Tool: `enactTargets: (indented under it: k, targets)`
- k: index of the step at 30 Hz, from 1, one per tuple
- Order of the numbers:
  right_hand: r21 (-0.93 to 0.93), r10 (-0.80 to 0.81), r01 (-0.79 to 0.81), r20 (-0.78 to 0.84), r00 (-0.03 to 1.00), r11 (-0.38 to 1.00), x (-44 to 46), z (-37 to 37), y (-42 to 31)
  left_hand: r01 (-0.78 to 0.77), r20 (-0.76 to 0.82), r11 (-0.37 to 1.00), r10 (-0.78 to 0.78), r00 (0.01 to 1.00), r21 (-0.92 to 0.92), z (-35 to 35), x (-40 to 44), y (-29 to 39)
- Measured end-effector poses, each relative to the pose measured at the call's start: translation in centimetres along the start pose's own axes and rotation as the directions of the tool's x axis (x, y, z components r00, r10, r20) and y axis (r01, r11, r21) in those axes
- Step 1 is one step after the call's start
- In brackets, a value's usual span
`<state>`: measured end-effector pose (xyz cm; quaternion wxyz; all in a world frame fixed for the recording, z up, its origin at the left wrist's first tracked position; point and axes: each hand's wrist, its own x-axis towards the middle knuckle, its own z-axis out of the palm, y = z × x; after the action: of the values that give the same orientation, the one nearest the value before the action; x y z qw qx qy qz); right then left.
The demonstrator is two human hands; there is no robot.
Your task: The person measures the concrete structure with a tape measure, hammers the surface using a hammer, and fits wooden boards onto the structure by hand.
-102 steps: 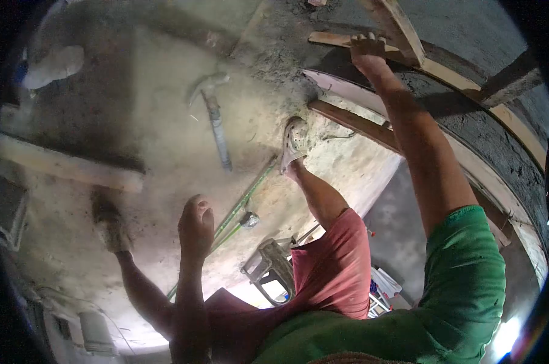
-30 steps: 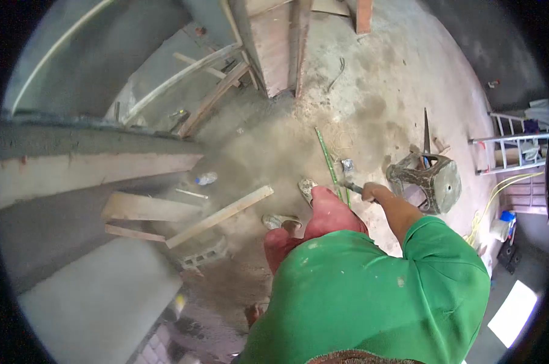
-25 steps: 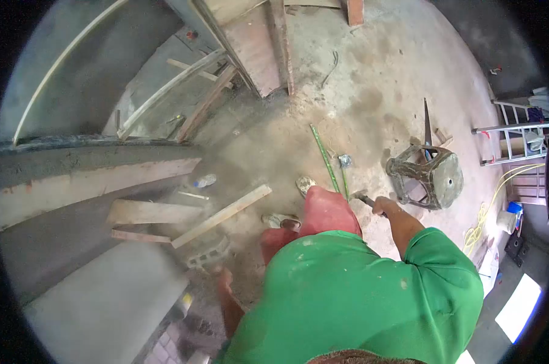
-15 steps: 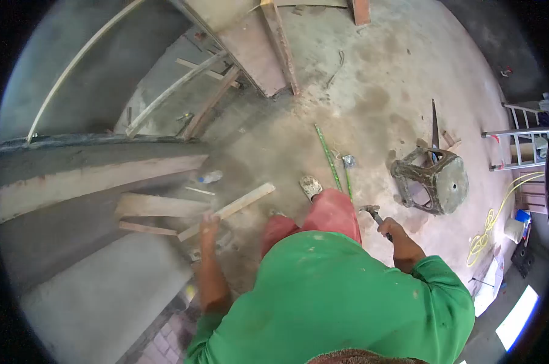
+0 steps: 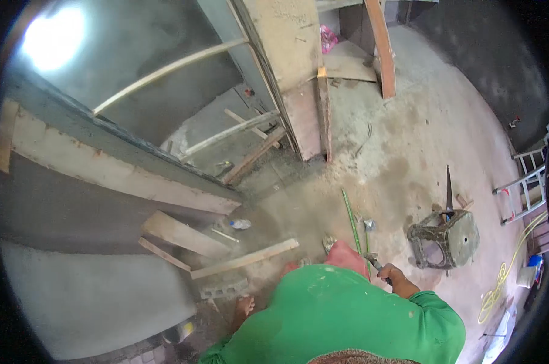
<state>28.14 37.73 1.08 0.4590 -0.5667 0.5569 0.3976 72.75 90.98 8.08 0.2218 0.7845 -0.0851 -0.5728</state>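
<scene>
Right hand: While its arm reaches out from the green shirt [image 5: 347,315], the right hand [image 5: 392,275] is closed around the handle of the hammer [image 5: 374,261].
Hammer: in the right hand, head pointing away from the palm, over the lower ends of the 2 green strips [image 5: 351,219]; whether it touches them, I cannot tell.
Left hand: the left hand [image 5: 244,304] is low beside the body, near the hollow block [image 5: 224,289]; how wide its fingers are, I cannot tell.
Stool: the stool [image 5: 462,239] lies on its side on the floor [image 5: 420,145], to the right of the hammer, with 1 dark blade [image 5: 449,188] beside it.
Wrapped item: the small silvery item [image 5: 369,225] is beside the strips.
Timber: the long board [image 5: 247,259] lies beyond the block.
Bottle: the clear bottle [image 5: 241,224] lies beyond that board.
</scene>
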Motion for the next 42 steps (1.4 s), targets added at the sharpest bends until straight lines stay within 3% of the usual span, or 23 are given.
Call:
enactTargets:
  k: [1, 2, 6, 8, 9, 10, 12, 14, 17, 21, 22, 23, 25, 27, 29, 30, 31, 32, 34, 38, 40, 41, 42]
  targets:
    - [0.02, 0.01, -0.01, 0.005, 1.0, 1.0, -0.8, -0.3, -0.8, 0.087, -0.098, 0.915, -0.136, 0.986, -0.394, 0.4, 0.0, -0.7]
    - [0.026, 0.002, -0.002, -0.006, 1.0, 1.0, -0.5, -0.5, -1.4, 0.113, -0.125, 0.674, -0.294, 0.948, -0.73, 0.9, -0.4, -1.2]
    - [-0.074, -0.04, 0.037, -0.038, 0.998, 0.997, 0.1, -0.6, -3.4, 0.079, 0.007, 0.579, -0.126, 0.992, -0.812, -0.2, 1.2, -3.7]
    - [-0.077, -0.031, 0.028, -0.038, 0.999, 0.997, -0.1, -0.6, -4.4, 0.096, 0.105, 0.2, 0.037, 0.994, -0.975, -0.7, 2.0, -3.7]
    - [-0.088, -0.044, 0.039, -0.054, 0.998, 0.995, 0.6, -0.3, -4.6, 0.104, 0.112, 0.201, 0.032, 0.993, -0.974, -0.9, 2.5, -3.8]
    - [-0.097, -0.055, 0.048, -0.069, 0.996, 0.994, 1.0, -0.3, -4.4, 0.073, 0.053, 0.507, -0.054, 0.997, -0.859, -0.8, 2.9, -3.2]
    - [-0.144, -0.049, 0.042, -0.048, 0.998, 0.989, -0.1, -0.6, -5.0, 0.079, -0.017, 0.762, -0.117, 0.993, -0.643, 0.0, 4.2, -1.4]
    - [-0.054, -0.06, 0.055, -0.11, 0.992, 0.997, -0.9, -0.5, -4.7, 0.054, -0.028, 0.791, -0.09, 0.996, -0.609, -0.1, 6.1, -1.2]
    - [-0.11, -0.052, 0.043, -0.081, 0.995, 0.993, -1.9, -0.9, -4.4, 0.078, 0.142, 0.561, 0.071, 0.987, -0.824, -0.7, 7.6, 0.7]
    - [-0.027, 0.018, -0.019, -0.021, 1.0, 0.999, -3.1, -0.5, -2.4, 0.153, 0.029, 0.801, -0.167, 0.986, -0.579, -1.6, 10.3, 2.1]
    - [-0.027, 0.022, -0.023, -0.021, 1.0, 0.999, -2.6, 0.0, -1.5, 0.005, -0.126, 0.971, -0.036, 0.991, -0.238, -1.4, 10.2, 3.8]
    - [0.026, 0.039, -0.038, -0.004, 0.999, 0.999, -0.6, 0.9, 0.4, -0.034, -0.192, 0.993, 0.011, 0.981, -0.116, -1.8, 10.9, 5.5]
    - [0.065, 0.061, -0.062, 0.014, 0.998, 0.996, -1.2, 0.4, 1.5, -0.109, -0.246, 0.984, 0.072, 0.966, -0.138, -3.2, 13.9, 9.8]
    - [0.0, 0.017, -0.018, 0.06, 0.998, 1.0, -6.2, -1.1, 0.4, -0.205, -0.24, 0.923, 0.129, 0.962, -0.327, -5.6, 17.2, 15.5]
    - [-0.023, 0.034, -0.033, 0.065, 0.997, 0.999, -8.8, -2.4, -0.3, -0.254, -0.073, 0.658, 0.289, 0.955, -0.709, -8.2, 20.2, 20.7]
    - [-0.03, 0.048, -0.046, 0.071, 0.996, 0.998, -9.2, -3.1, -0.2, -0.342, -0.005, 0.617, 0.48, 0.877, -0.709, -9.8, 19.5, 25.1]
    - [0.026, -0.042, 0.039, 0.125, 0.991, 0.999, -5.7, -2.5, 2.7, -0.487, -0.301, 0.591, 0.39, 0.87, -0.643, -8.9, 16.3, 31.0]
    - [0.008, -0.035, 0.035, 0.127, 0.991, 0.999, -5.4, -3.4, 3.1, -0.511, -0.384, 0.6, 0.338, 0.859, -0.615, -9.4, 14.6, 36.5]
    - [-0.027, 0.039, -0.037, 0.08, 0.996, 0.999, -4.7, -5.3, 3.1, -0.516, -0.355, 0.524, 0.381, 0.853, -0.677, -12.1, 12.9, 44.5]
    - [-0.074, 0.19, -0.189, 0.01, 0.982, 0.979, -4.0, -5.9, 3.2, -0.668, -0.414, 0.502, 0.531, 0.74, -0.549, -16.2, 11.6, 55.9]
    - [0.257, -0.369, 0.327, 0.138, 0.919, 0.909, 5.4, -4.9, 12.3, -0.669, -0.375, 0.491, 0.57, 0.731, -0.558, -17.8, 10.6, 61.2]
    - [0.04, -0.267, 0.265, 0.075, 0.961, 0.963, 3.9, -5.8, 9.9, -0.657, -0.349, 0.493, 0.579, 0.737, -0.57, -18.8, 11.0, 63.3]
    - [0.061, -0.062, 0.062, -0.012, 0.998, 0.996, 1.9, -6.5, 7.3, -0.656, -0.347, 0.497, 0.578, 0.739, -0.568, -19.8, 12.3, 65.1]
